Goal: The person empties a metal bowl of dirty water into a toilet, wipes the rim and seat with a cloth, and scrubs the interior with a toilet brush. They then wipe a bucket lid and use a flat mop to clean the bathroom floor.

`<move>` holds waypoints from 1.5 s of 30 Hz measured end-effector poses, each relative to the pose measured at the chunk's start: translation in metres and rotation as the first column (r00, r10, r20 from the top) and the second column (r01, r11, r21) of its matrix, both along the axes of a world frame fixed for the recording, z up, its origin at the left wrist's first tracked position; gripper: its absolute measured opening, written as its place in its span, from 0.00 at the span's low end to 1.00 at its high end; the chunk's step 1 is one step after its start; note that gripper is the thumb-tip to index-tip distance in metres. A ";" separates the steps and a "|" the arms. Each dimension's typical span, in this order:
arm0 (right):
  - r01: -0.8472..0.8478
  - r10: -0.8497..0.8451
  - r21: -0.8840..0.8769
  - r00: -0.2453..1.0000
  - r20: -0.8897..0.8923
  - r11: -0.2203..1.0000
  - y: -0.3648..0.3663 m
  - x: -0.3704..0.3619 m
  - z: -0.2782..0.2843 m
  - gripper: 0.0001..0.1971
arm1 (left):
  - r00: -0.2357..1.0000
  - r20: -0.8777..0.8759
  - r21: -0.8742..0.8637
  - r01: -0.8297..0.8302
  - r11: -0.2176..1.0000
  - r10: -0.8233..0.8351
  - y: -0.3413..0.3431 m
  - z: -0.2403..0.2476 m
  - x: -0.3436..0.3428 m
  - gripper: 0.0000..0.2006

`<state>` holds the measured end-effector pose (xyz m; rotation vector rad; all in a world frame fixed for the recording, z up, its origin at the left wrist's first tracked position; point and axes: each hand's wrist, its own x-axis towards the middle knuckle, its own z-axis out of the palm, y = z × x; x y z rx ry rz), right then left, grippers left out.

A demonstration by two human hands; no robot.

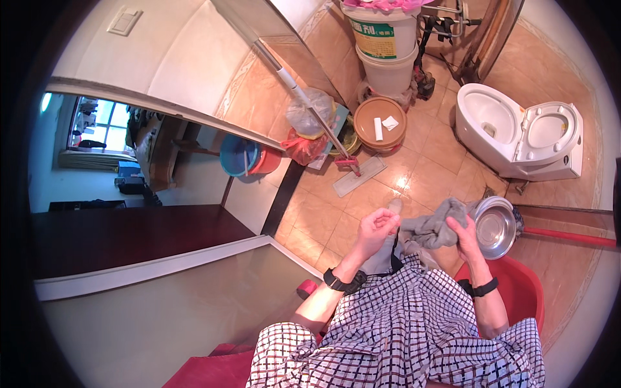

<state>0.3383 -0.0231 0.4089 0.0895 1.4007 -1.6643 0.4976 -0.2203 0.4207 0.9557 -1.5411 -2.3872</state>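
Observation:
A crumpled grey cloth (435, 227) hangs in front of my body. My right hand (467, 238) is closed around its right end. Close to the cloth's left end, my left hand (378, 231) has its fingers curled and thumb tip pressed against them; what they pinch, if anything, I cannot make out. A dark strap (396, 252) dangles below that hand. Just right of my right hand sits a shiny metal basin (496, 229), tilted, above a large red tub (525, 284) partly covered by my arm and checked garment.
A flat mop (359, 176) leans across the tiled floor. Behind it stand a brown-lidded bucket (391, 137), stacked white buckets (388, 68) and plastic bags (304, 147). A white toilet (495, 126) with raised lid is at right. Blue bucket (238, 158) stands by the doorway.

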 end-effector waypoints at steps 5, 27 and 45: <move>0.120 -0.115 0.081 0.991 -0.067 0.989 0.043 -0.009 -0.017 0.21 | 0.997 0.041 -0.030 -0.068 0.997 0.069 -0.003 -0.015 0.028 0.06; 0.152 0.010 0.569 0.963 -0.271 0.808 -0.109 0.145 -0.124 0.23 | 0.560 0.475 -0.691 -0.241 0.682 0.679 -0.445 -0.339 0.301 0.11; 0.016 0.101 0.635 0.984 -0.148 0.773 -0.267 0.222 -0.188 0.23 | 0.322 0.719 -0.653 0.008 0.757 0.616 -0.678 -0.571 0.385 0.20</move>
